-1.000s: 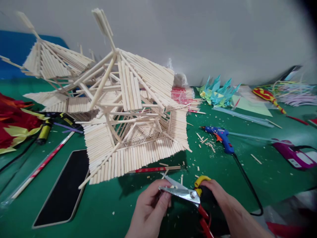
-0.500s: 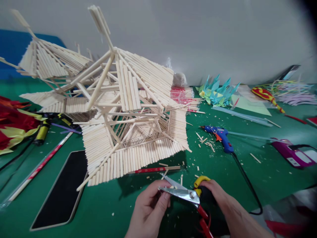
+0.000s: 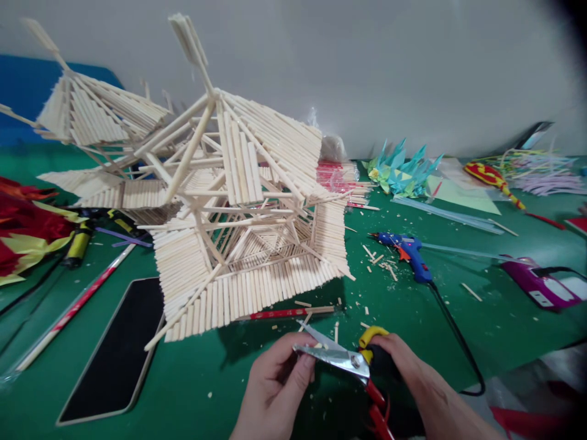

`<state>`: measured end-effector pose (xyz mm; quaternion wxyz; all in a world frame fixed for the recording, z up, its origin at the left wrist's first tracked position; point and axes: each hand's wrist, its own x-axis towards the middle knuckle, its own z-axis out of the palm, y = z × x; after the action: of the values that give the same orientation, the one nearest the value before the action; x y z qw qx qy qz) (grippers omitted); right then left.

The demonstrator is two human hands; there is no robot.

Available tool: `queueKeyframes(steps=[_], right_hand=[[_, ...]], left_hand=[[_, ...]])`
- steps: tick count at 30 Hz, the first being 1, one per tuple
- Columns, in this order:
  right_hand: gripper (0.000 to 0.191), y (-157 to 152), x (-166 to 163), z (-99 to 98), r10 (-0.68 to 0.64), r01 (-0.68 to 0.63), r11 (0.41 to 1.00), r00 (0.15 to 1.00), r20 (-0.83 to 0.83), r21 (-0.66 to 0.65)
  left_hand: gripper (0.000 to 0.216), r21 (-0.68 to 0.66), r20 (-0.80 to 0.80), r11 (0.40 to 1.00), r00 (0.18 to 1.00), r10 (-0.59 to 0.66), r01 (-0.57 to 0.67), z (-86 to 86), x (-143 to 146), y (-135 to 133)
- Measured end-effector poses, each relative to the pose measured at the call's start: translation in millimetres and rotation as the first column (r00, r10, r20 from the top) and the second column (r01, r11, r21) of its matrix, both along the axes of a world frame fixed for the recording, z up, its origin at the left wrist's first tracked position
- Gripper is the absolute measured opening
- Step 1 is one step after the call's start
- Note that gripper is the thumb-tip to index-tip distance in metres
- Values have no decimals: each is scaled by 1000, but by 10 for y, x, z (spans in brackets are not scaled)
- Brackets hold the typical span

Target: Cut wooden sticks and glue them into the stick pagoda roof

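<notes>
My right hand [image 3: 408, 373] is closed round the yellow and black handles of a pair of scissors [image 3: 342, 357], whose steel blades stand a little apart and point left. My left hand [image 3: 277, 382] is pinched at the blade tips, holding something small that I cannot make out. Both hands hover low over the green table [image 3: 206, 373], just in front of a large model roof built of pale wooden sticks [image 3: 243, 226]. A second stick roof [image 3: 96, 116] stands behind it at the left.
A black phone [image 3: 117, 351] lies at the left front. A blue glue gun [image 3: 408, 252] with a black cord lies at the right, a purple tool [image 3: 539, 284] farther right. Red chopstick wrappers, stick offcuts, teal folded paper [image 3: 401, 171] and red-yellow paper [image 3: 22, 226] lie about.
</notes>
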<state>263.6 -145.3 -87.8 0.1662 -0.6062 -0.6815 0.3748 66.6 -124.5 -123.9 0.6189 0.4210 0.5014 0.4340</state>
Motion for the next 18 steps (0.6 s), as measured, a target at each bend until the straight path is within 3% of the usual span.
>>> queueKeyframes(steps=[6,9,14,18], right_hand=[[25,26,-45,55,-40,30,982,998,-52,-185],[15,25,-76,71,-13,8,973,1000,-18,-229],[19,-55,-53,-8,-7,6,977,1000,-8,-212],[28,-137,-23,-86,17,-12,990,999,34,-139]], left_hand=[[6,32,-39,998,998,48,-47,24,8,3],[13,149,-89,989,996,-7,20,29,-13,10],[23,337,-185,928,977,-103,162,63,-62,44],[19,324,-237,929,966,-107,182,103,-54,52]])
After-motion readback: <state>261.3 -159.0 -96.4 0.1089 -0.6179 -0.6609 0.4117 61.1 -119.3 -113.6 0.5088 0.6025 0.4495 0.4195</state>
